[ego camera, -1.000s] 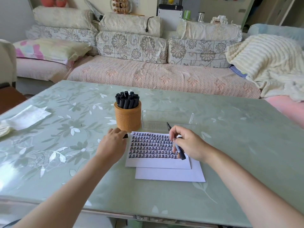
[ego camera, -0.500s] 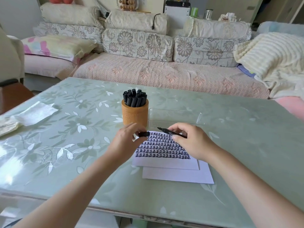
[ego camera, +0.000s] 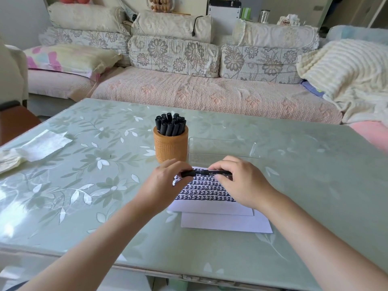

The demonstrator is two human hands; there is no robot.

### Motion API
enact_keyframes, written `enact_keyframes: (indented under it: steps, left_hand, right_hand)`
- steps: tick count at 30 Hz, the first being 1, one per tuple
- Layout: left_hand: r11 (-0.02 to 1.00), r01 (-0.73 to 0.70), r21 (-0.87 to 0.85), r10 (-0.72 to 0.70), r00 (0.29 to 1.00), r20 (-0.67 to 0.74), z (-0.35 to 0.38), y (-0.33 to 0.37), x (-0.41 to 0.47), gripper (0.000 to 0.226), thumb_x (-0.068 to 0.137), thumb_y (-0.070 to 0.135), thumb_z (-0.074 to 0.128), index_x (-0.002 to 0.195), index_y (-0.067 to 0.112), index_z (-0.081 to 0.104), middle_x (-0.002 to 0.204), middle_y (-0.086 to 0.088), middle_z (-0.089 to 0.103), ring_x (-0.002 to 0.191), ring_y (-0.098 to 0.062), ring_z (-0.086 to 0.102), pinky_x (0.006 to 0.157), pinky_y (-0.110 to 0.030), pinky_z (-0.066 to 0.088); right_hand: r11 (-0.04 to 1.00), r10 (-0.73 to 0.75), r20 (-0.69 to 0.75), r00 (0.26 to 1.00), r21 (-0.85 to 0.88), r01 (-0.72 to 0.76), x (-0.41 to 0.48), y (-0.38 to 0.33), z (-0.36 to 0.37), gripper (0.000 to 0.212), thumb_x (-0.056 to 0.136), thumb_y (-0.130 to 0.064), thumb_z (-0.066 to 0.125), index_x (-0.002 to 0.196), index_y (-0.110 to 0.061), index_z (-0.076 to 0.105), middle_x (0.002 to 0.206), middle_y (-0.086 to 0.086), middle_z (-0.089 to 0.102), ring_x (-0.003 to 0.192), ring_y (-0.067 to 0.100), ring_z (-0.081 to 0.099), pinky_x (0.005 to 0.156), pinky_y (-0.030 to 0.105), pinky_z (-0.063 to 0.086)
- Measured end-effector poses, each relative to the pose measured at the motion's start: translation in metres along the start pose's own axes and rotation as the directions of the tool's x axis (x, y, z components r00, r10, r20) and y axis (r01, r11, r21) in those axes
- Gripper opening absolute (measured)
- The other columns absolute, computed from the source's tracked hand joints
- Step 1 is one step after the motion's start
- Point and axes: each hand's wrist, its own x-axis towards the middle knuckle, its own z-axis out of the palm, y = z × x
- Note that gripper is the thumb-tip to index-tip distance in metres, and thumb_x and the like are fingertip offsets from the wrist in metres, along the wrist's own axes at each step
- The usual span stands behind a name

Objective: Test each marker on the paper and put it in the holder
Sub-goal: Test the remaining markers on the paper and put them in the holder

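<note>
Black marker (ego camera: 212, 172) and cap (ego camera: 188, 173) meet above the paper (ego camera: 207, 190), with both hands working!

Far left on the desk (ego camera: 315, 185) lies a white tissue (ego camera: 44, 144). Then comes the woven holder (ego camera: 170, 147), crammed with capped markers, so most of the job looks done. The left hand (ego camera: 165, 181) has its fingers pinching the cap right at the marker's tip, though I cannot tell if it is fully seated. The right hand (ego camera: 237, 181) has its fingers curled round the barrel, holding it level just above the paper, which is filled with rows of test marks. A clear tray (ego camera: 222, 148) sits beyond. What's left, I'd say, is to cap this marker and put it in the holder, and it could be among the last.
</note>
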Motion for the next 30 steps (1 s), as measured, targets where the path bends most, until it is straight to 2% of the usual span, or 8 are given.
enact_keyframes:
  steps: [4, 7, 11, 15, 20, 25, 28, 30]
  left_hand:
    - [0.999, -0.034, 0.014, 0.033, 0.999, 0.038, 0.002, 0.003, -0.001, 0.013, 0.091, 0.022, 0.066, 0.103, 0.021, 0.068, 0.086, 0.010, 0.060, 0.080, -0.002, 0.053, 0.070, -0.011, 0.040]
    - [0.999, -0.040, 0.010, 0.039, 0.996, 0.076, 0.003, 0.004, -0.001, 0.015, 0.094, 0.026, 0.062, 0.106, 0.021, 0.069, 0.085, 0.010, 0.059, 0.078, -0.002, 0.052, 0.069, -0.020, 0.045]
    - [0.999, -0.041, -0.002, 0.041, 0.995, 0.094, 0.000, 0.005, 0.000, 0.012, 0.093, 0.022, 0.064, 0.103, 0.019, 0.070, 0.083, 0.010, 0.059, 0.075, 0.001, 0.050, 0.067, -0.023, 0.045]
    - [0.999, -0.036, -0.011, 0.036, 0.996, 0.079, -0.004, 0.008, 0.001, 0.011, 0.091, 0.019, 0.066, 0.100, 0.019, 0.072, 0.079, 0.008, 0.060, 0.072, -0.002, 0.051, 0.064, -0.018, 0.041]
    - [0.999, -0.049, -0.005, 0.049, 0.995, 0.085, -0.007, 0.007, 0.003, 0.012, 0.090, 0.020, 0.065, 0.097, 0.018, 0.074, 0.077, 0.007, 0.060, 0.072, -0.002, 0.051, 0.064, -0.012, 0.037]
    - [0.998, -0.058, -0.009, 0.058, 0.993, 0.099, -0.010, -0.002, 0.012, 0.019, 0.091, 0.034, 0.059, 0.094, 0.020, 0.072, 0.074, 0.010, 0.055, 0.071, -0.005, 0.051, 0.062, -0.020, 0.042]
    - [0.998, -0.055, 0.024, 0.053, 0.995, 0.080, -0.012, -0.006, 0.023, 0.029, 0.088, 0.047, 0.052, 0.092, 0.025, 0.070, 0.079, 0.016, 0.057, 0.076, -0.002, 0.052, 0.066, -0.025, 0.048]
    - [0.998, -0.067, 0.021, 0.066, 0.997, 0.036, -0.015, -0.010, 0.031, 0.031, 0.089, 0.047, 0.051, 0.094, 0.024, 0.070, 0.084, 0.014, 0.059, 0.079, 0.000, 0.052, 0.068, -0.021, 0.046]
  right_hand:
    - [0.999, -0.034, 0.022, 0.999, 0.003, 0.034, 0.000, -0.005, 0.006, 0.024, 0.091, -0.027, 0.062, 0.113, -0.037, 0.068, 0.099, -0.015, 0.059, 0.078, 0.008, 0.056, 0.077, 0.031, 0.048]
    - [0.997, -0.066, 0.031, 0.997, -0.038, 0.067, -0.002, -0.009, 0.008, 0.030, 0.086, -0.027, 0.068, 0.115, -0.034, 0.064, 0.102, -0.015, 0.060, 0.092, 0.007, 0.056, 0.080, 0.030, 0.046]
    - [0.997, -0.068, -0.015, 0.998, 0.034, 0.069, -0.002, -0.006, 0.011, 0.017, 0.085, -0.024, 0.073, 0.101, -0.027, 0.067, 0.097, -0.017, 0.065, 0.084, 0.003, 0.055, 0.073, 0.024, 0.042]
    - [0.994, -0.106, -0.067, 0.992, 0.004, 0.106, -0.001, -0.009, 0.017, 0.015, 0.087, -0.026, 0.071, 0.101, -0.024, 0.072, 0.092, -0.017, 0.067, 0.079, -0.002, 0.047, 0.066, 0.013, 0.035]
    - [0.993, -0.114, 0.002, 0.994, -0.015, 0.114, 0.004, -0.016, 0.019, 0.013, 0.094, -0.029, 0.061, 0.096, -0.022, 0.071, 0.079, -0.007, 0.064, 0.072, 0.011, 0.048, 0.063, 0.027, 0.039]
    - [0.994, -0.094, 0.059, 0.994, -0.047, 0.097, 0.013, -0.016, 0.018, 0.019, 0.099, -0.031, 0.054, 0.109, -0.024, 0.068, 0.082, -0.010, 0.056, 0.080, 0.013, 0.046, 0.068, 0.031, 0.035]
    - [0.989, -0.146, 0.001, 0.989, 0.016, 0.146, 0.024, -0.016, 0.017, 0.019, 0.096, -0.022, 0.060, 0.112, -0.019, 0.070, 0.092, -0.010, 0.060, 0.089, 0.012, 0.049, 0.076, 0.026, 0.037]
    - [0.988, -0.133, -0.023, 0.991, 0.080, 0.135, 0.031, -0.017, 0.017, 0.023, 0.096, -0.016, 0.060, 0.117, -0.020, 0.068, 0.101, -0.007, 0.057, 0.093, 0.011, 0.053, 0.081, 0.022, 0.041]
